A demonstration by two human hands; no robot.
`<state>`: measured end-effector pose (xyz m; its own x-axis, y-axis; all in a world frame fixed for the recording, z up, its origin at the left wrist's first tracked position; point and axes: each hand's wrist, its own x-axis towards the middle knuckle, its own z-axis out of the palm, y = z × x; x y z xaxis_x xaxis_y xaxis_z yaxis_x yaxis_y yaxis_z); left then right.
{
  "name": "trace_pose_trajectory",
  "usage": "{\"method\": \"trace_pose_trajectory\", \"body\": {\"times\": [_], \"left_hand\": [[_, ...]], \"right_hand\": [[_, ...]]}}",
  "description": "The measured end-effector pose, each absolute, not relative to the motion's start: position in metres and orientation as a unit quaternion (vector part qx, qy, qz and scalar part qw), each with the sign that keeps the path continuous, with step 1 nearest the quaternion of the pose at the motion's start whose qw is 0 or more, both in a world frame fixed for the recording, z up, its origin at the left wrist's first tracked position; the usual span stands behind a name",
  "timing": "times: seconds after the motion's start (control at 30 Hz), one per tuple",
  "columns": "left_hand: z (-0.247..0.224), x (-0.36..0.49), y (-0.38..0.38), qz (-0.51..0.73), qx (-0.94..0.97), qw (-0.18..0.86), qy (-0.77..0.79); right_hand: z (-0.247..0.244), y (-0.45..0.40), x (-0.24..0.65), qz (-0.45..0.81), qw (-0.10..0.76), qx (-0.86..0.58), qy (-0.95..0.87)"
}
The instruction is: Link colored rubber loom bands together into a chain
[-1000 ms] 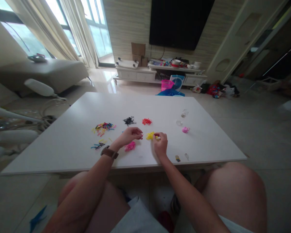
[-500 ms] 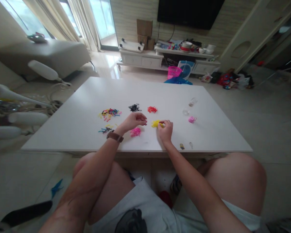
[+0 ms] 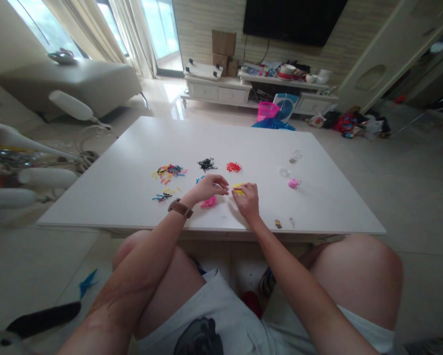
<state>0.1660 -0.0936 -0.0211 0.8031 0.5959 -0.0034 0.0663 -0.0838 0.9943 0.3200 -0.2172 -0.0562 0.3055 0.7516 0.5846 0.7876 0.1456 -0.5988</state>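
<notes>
On my feed both hands are over the desk (image 3: 162, 143), a little in from the middle of its near edge, with their fingertips just beside each other. My left hand (image 3: 209, 187), a watch (image 3: 180, 208) strapped at its wrist, has its fingers bent loosely toward the thumb with a small gap showing; whether it has hold of anything I cannot tell. My right hand (image 3: 248, 199) is more closed, thumb and forefinger drawn together at the yellow pile (image 3: 238, 188), and I cannot make out whether a piece is caught between them. That yellow pile lies on the desk between the middle of the near edge and the centre, partly hidden by the right hand. A pink pile (image 3: 208, 202) sits by my left hand, closer to the near edge, and a blue pile (image 3: 200, 180) shows partly from behind that hand. Farther toward the far edge I have a black pile (image 3: 206, 164) and, to its right, a red pile (image 3: 234, 167). Toward the left edge lie a mixed-colour pile (image 3: 170, 171) and, nearer the near edge, a few scattered strips (image 3: 163, 196). Over toward the right edge I see a clear container (image 3: 296, 157), a clear round piece (image 3: 284, 172) and a small pink object (image 3: 293, 183). By the near edge, well in from the near right corner, a small yellow-and-dark piece (image 3: 278, 224) lies beside a pale piece (image 3: 291, 222).
</notes>
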Motion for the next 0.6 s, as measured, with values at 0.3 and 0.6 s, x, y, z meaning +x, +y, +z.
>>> {"method": "trace_pose_trajectory", "body": {"times": [0.3,0.6], "left_hand": [[-0.0185,0.1721,-0.1004,0.197,0.729,0.612,0.235],[-0.0147,0.1717,-0.0998,0.231,0.717,0.611,0.245]], "right_hand": [[-0.0559,-0.2176,0.3185,0.003,0.477,-0.623,-0.62],[-0.0543,-0.2176,0.3175,0.004,0.479,-0.639,-0.602]]}}
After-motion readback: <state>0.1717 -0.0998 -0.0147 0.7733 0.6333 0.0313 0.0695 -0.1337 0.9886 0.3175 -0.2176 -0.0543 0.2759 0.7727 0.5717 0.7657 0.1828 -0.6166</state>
